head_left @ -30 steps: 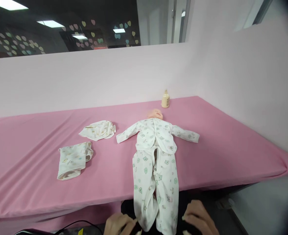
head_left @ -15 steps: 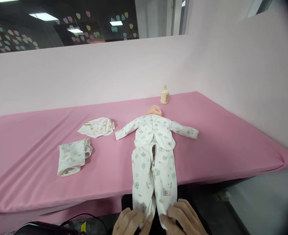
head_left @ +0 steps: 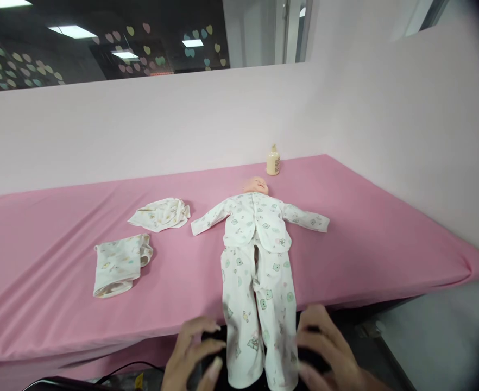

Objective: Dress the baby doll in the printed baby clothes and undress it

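Two long white cotton trouser legs printed with small green figures make up the trousers (head_left: 239, 288), laid with their long axis almost straight from 12 to 6 o'clock. The waist rests on the pink cloth-covered desk (head_left: 365, 244), and the lower legs reach past its near edge. At their 12 o'clock, a matching white printed cotton jacket (head_left: 239, 222) lies with sleeves toward 8 and 4 o'clock, below a pinkish, rounded doll's head (head_left: 256, 185).

From the left hand (head_left: 184, 350), the nearest trouser leg lies at 3 o'clock; from the right hand (head_left: 333, 345), the other lies at 9 o'clock. Each hand is nearer its own leg, the cuffs lying between them. The left fingers are spread, their tips just beside the fabric and clamped on nothing. The right fingers are parted and bent; blur leaves it unclear whether their tips touch the fabric. A folded white printed cloth (head_left: 119, 266) lies well apart, toward 11 o'clock from the left hand
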`<state>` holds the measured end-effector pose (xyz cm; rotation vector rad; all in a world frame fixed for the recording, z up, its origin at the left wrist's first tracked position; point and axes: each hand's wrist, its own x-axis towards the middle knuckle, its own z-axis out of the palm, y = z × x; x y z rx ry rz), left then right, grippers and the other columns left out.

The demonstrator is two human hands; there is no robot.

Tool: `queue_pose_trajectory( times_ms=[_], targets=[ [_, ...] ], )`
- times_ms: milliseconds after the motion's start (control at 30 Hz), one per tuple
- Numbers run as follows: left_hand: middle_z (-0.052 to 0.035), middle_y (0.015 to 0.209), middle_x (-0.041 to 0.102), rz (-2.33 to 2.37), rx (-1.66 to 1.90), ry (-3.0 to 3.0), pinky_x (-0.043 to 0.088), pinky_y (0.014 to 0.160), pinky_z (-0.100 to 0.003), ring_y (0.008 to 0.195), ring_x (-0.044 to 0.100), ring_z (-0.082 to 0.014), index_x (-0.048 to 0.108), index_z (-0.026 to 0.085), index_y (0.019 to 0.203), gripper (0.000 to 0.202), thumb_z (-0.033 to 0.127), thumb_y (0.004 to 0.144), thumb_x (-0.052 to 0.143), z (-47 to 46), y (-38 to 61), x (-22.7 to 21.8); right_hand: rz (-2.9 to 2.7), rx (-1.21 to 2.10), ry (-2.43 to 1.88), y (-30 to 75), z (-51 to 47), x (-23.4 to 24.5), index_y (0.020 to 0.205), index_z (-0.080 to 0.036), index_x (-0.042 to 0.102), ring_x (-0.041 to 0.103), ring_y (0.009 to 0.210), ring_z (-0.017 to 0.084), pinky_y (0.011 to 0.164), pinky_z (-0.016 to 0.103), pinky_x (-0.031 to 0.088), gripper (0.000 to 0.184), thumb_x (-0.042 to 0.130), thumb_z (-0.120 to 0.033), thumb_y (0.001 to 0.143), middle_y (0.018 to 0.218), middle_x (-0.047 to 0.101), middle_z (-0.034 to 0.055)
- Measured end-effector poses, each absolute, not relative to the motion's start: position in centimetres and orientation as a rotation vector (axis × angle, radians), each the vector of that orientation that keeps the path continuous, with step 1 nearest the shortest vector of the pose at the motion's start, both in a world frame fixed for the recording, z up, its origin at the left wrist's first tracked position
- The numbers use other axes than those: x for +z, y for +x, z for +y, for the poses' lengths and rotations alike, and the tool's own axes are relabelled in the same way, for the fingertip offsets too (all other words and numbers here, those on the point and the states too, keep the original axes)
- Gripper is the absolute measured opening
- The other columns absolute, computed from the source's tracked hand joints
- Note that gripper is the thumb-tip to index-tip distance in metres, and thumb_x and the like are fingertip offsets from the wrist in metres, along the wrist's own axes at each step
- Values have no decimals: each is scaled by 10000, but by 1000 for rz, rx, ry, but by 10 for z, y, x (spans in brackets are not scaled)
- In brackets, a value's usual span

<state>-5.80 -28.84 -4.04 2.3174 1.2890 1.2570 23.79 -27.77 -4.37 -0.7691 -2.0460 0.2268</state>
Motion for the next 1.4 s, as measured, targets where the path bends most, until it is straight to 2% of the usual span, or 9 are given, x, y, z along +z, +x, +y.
queue_pose_trajectory(
  times_ms=[100,200,333,467,667,867,1000,1133,1400],
  targets=[
    [-67,1052,630,1528,1322,2072,543,849,-276,1012,620,-170,618,217,1043,155,292,934,537,-244,-55,-9,-1819,221,-1000,239,-238,-30,1073,-195,559,562,972,196,821,330,514,146,537,-185,929,1027,543,90],
    [-54,1072,638,1669,1304,1795,516,878,-303,978,612,-170,605,207,1040,272,439,949,496,-189,-40,21,-1723,342,-1106,237,-186,-17,975,-200,557,552,963,195,842,348,495,91,502,-270,958,1002,547,73],
    [-69,1277,576,1617,1179,1844,475,960,-321,1132,571,-193,596,226,1201,394,496,952,453,-117,-19,44,-1639,427,-1285,243,-114,-2,927,-181,587,555,966,206,861,361,471,198,488,-352,944,1019,575,82],
    [-99,1408,494,1559,955,2004,402,1051,-333,1249,510,-219,527,195,1348,509,493,942,454,-51,-4,42,-1605,417,-1463,246,-52,4,1029,-149,632,548,1063,215,937,352,424,261,498,-334,903,1130,601,104],
    [-145,1280,589,1741,847,2155,385,1023,-346,1197,524,-244,607,133,1231,463,437,955,394,0,14,32,-1652,443,-1501,232,-1,-2,868,-130,658,583,925,186,818,280,428,277,484,-344,894,945,669,86],
    [-127,1108,605,1784,850,2271,388,988,-374,1117,514,-259,663,151,1083,349,384,908,471,12,21,43,-1683,273,-1538,209,6,15,1000,-139,617,567,1041,205,895,303,409,350,448,-440,945,1088,639,108],
    [-99,1034,646,1609,733,2256,435,865,-316,952,580,-210,674,156,1058,314,356,885,504,32,21,53,-1910,156,-1697,185,22,45,976,-122,645,624,953,216,778,290,435,355,473,-430,948,1024,671,129],
    [-78,985,683,1484,632,2279,443,791,-287,870,601,-192,688,166,1011,301,321,901,455,46,17,55,-2018,115,-1796,169,38,62,977,-105,676,649,951,253,757,303,443,268,569,-339,900,1015,684,173],
    [-70,994,710,1408,493,2376,441,759,-288,887,628,-211,712,193,1042,355,266,906,392,42,15,58,-2265,-64,-1802,165,35,75,1041,-108,660,636,1051,260,827,305,468,200,539,-157,890,1089,657,198]
  ],
)
